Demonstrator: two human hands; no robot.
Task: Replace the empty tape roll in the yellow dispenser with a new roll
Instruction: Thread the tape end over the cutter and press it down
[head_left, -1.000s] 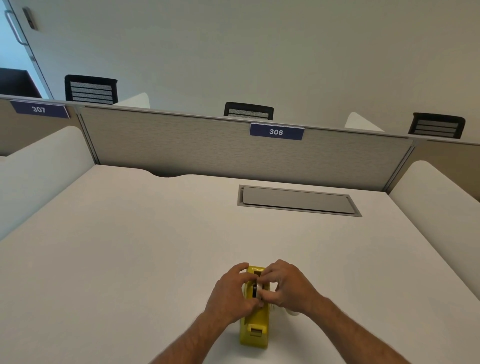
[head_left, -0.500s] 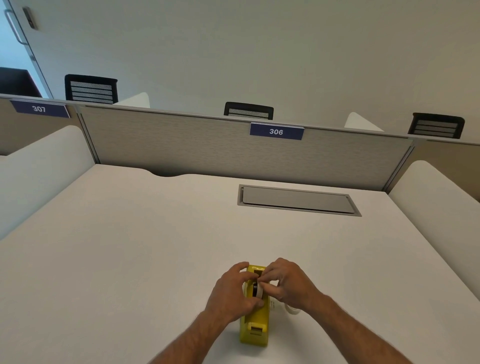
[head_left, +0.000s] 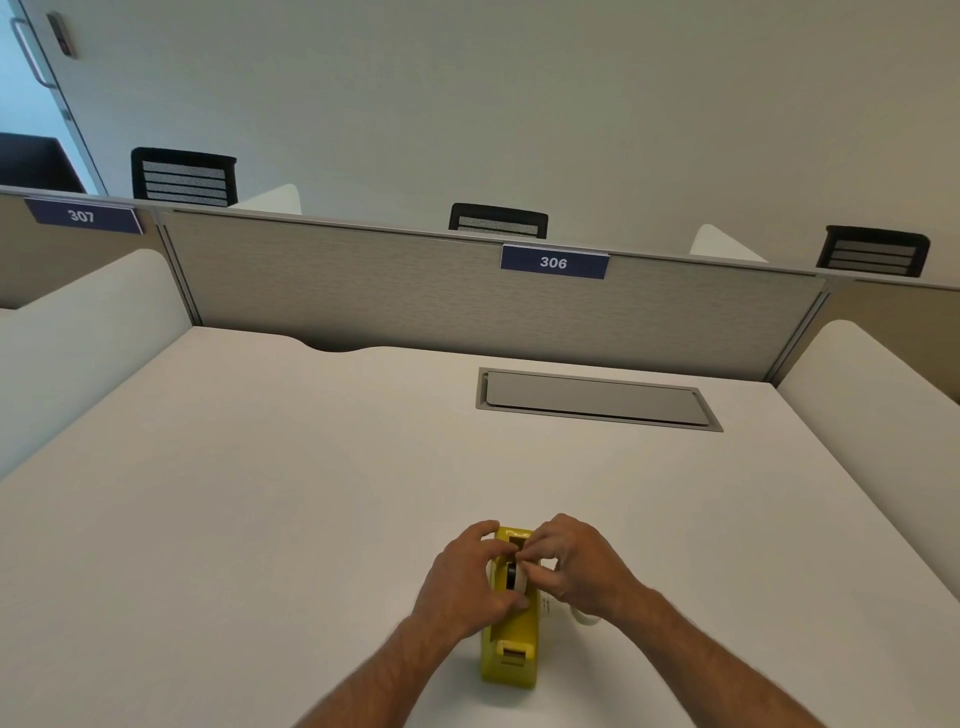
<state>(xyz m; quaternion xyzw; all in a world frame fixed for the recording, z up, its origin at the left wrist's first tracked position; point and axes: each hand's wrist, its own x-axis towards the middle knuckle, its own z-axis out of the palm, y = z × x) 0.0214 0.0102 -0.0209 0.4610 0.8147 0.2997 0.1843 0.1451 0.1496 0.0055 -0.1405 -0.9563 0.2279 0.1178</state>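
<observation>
A yellow tape dispenser (head_left: 511, 644) stands on the white desk (head_left: 260, 493), near its front edge, cutter end toward me. My left hand (head_left: 467, 582) wraps the dispenser's left side, thumb on its top. My right hand (head_left: 576, 566) pinches a white tape roll with a black core (head_left: 515, 577) that sits in the dispenser's slot. Another whitish roll (head_left: 582, 616) lies on the desk just right of the dispenser, mostly hidden under my right wrist.
A grey cable hatch (head_left: 597, 397) is set into the desk at the back right. A grey partition (head_left: 363, 291) with a "306" label closes the far side, and white side dividers (head_left: 872, 395) flank the desk. Black chairs stand beyond.
Both hands stay on the dispenser with only small finger shifts around the roll in the slot. The dispenser has not moved.
</observation>
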